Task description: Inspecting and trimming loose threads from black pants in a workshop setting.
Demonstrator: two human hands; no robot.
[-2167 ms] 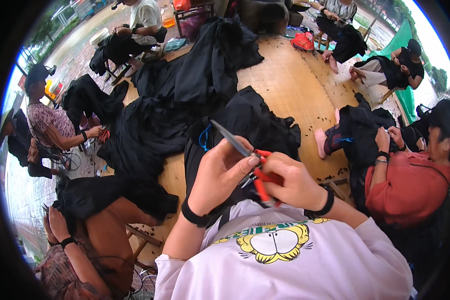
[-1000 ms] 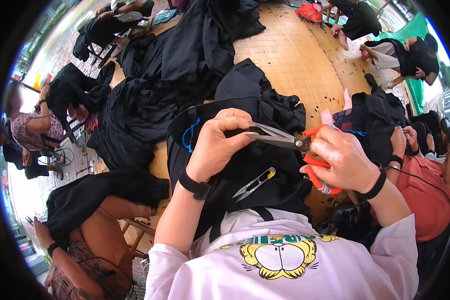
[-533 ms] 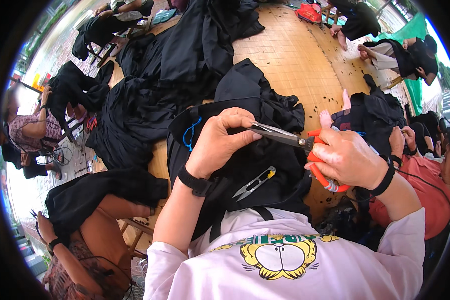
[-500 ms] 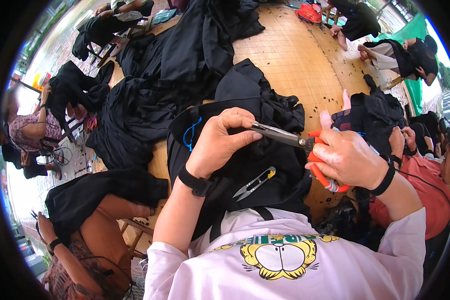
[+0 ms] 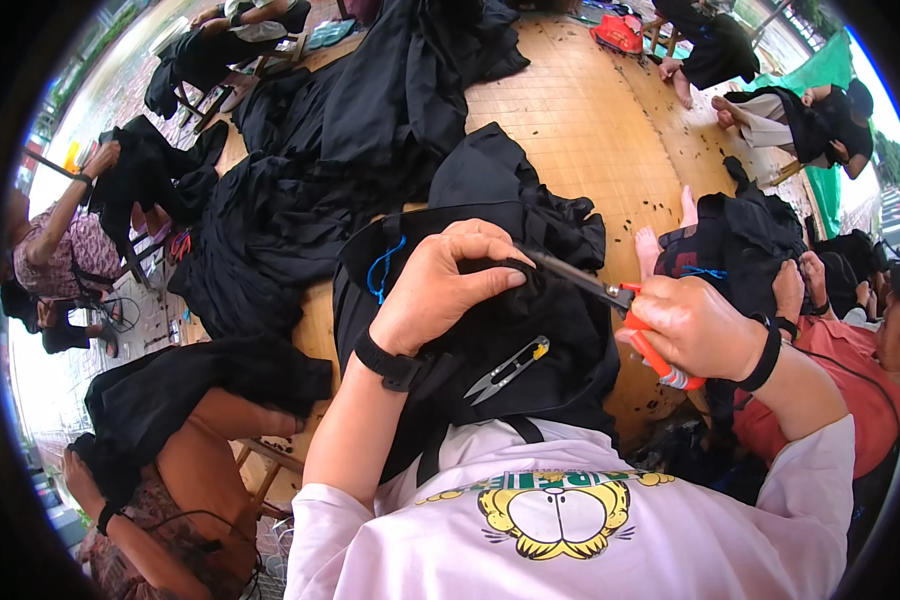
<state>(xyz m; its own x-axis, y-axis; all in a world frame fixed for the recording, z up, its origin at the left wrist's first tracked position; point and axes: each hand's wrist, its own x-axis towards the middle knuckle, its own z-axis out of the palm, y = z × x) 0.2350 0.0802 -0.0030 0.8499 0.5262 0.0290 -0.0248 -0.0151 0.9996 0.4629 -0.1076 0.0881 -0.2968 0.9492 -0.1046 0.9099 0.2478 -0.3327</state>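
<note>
- My left hand point(image 5: 438, 288) has thumb and forefinger drawn together, and they seem to pinch a fold of the black cloth point(image 5: 570, 340); dark on dark, I cannot tell how much is between them.
- My right hand point(image 5: 695, 322) is closed around the red-orange handles of the scissors point(image 5: 575, 277), so, I think, my palm can work them while the fingertips are free of the blades.
- The scissors point to the left, with the tip just beside my left fingertips; it looks to me that this hand steadies the place where the tip arrives.
- The cloth is spread over my lap, probably because here both hands reach it easily.
- The silver thread snips point(image 5: 486, 384) lie on this cloth below my hands, in my opinion to be near.
- A blue cord point(image 5: 382, 262) shows on the cloth, left of my left hand.
- My pale shirt point(image 5: 670, 540) has a yellow-and-black cartoon print point(image 5: 560, 515) with green lettering above, partly folded; on the tools I can read no label.
</note>
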